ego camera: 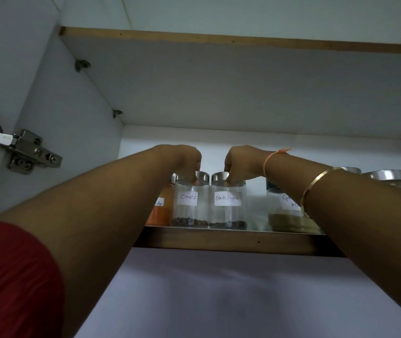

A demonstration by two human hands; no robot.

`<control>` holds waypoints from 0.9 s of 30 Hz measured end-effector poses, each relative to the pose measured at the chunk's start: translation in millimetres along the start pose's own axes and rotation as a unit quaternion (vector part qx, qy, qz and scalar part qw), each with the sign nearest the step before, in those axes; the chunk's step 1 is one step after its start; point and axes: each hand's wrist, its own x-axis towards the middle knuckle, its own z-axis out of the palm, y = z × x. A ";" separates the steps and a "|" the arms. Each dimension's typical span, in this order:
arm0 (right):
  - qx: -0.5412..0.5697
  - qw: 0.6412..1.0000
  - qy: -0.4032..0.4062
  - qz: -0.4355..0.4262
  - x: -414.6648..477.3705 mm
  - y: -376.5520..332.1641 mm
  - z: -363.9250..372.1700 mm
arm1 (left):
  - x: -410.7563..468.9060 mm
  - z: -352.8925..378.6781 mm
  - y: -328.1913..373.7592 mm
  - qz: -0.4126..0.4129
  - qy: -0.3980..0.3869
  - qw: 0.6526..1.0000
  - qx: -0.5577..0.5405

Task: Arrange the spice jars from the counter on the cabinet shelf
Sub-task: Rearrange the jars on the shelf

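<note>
We find both jars upright at the near edge of the cabinet shelf (219, 240), each directly beneath a hand. The left hand (182, 158) curls its fingers down over the lid of the Cloves jar (189, 211); the right hand (242, 161) grips the lid of the Black Pepper jar (228, 213) likewise. The two stand touching, long axes vertical. A gap lies right of Black Pepper, before a third jar (285, 215) lettered "Ga… Ma…". The orange-filled jar (163, 212) at left reads "…der".
</note>
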 end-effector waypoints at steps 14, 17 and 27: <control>-0.007 0.995 -0.097 -0.016 13.7 -1.3 13.4 | 7.1 6.8 14.4 -0.043 -0.105 0.989 0.091; 0.001 0.996 -0.088 -0.016 10.3 -2.1 15.0 | 6.0 10.1 15.3 -0.046 -0.111 0.989 0.084; 0.051 0.999 -0.001 -0.007 -6.0 -2.1 4.3 | 0.5 22.1 18.8 -0.065 -0.024 0.998 -0.002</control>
